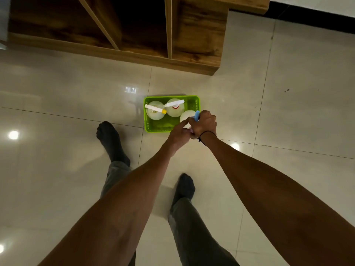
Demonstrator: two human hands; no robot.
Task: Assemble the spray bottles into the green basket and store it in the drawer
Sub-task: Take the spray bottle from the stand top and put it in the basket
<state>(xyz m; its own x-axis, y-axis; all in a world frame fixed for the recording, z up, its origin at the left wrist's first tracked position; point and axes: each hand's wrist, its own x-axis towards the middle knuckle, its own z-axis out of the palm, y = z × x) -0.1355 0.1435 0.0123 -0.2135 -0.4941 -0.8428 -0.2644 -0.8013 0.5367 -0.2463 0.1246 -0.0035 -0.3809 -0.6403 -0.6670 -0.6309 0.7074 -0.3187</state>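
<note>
A green basket stands on the tiled floor in front of an open wooden cabinet. Inside it two clear spray bottles stand upright: one with a yellow-tipped white sprayer at the left, one with a red-collared white sprayer beside it. A third bottle with a blue sprayer head is over the basket's right half. My right hand is closed around its sprayer head. My left hand touches the same bottle from the left, fingers pinched at its neck. The bottle's lower body is hidden.
The open wooden cabinet with a dark lower compartment lies beyond the basket, its base board along the floor. My two feet in dark socks stand left and behind the basket. Glossy floor tiles spread to the right.
</note>
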